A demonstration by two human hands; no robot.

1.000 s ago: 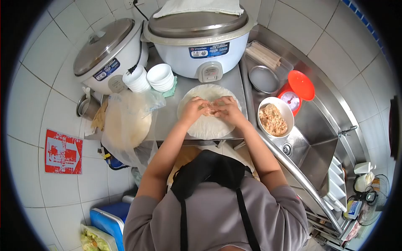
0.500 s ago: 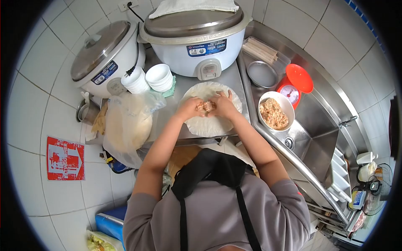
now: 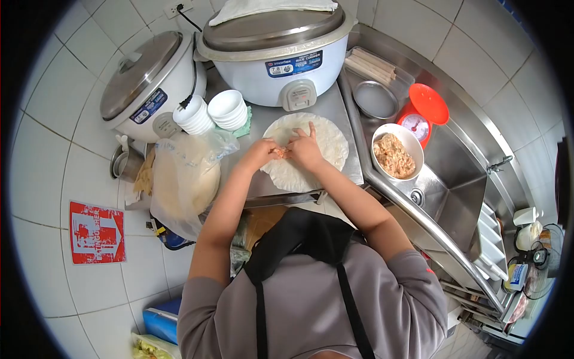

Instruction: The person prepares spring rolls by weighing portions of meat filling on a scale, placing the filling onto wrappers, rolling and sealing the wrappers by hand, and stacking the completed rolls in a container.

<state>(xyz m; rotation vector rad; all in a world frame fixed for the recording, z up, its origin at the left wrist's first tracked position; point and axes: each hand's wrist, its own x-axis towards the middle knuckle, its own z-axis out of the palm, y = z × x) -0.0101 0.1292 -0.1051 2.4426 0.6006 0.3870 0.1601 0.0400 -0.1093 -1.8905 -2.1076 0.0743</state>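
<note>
A round, pale sheet of wrapper (image 3: 329, 136) lies flat on the steel counter, its edge slightly ruffled. Over its left part, my left hand (image 3: 260, 154) and my right hand (image 3: 305, 149) meet with fingertips closed around a small lump of pinkish minced filling (image 3: 280, 154). One finger of my right hand points up and away from the lump; the other fingers curl in on it. Fingers cover most of the filling. To the right, a white bowl (image 3: 417, 143) holds more of this minced mixture.
Two rice cookers (image 3: 275, 66) stand at the back and left. Stacked white bowls (image 3: 227, 107) and a plastic bag of round wrappers (image 3: 185, 179) sit left of my hands. A red scale (image 3: 429, 105), a round metal pan (image 3: 375, 100) and the sink (image 3: 457, 203) are right.
Both hands have shifted left, from the middle of the wrapper toward its left edge, carrying the filling along. Less of the filling shows between my fingers. The view has shifted slightly.
</note>
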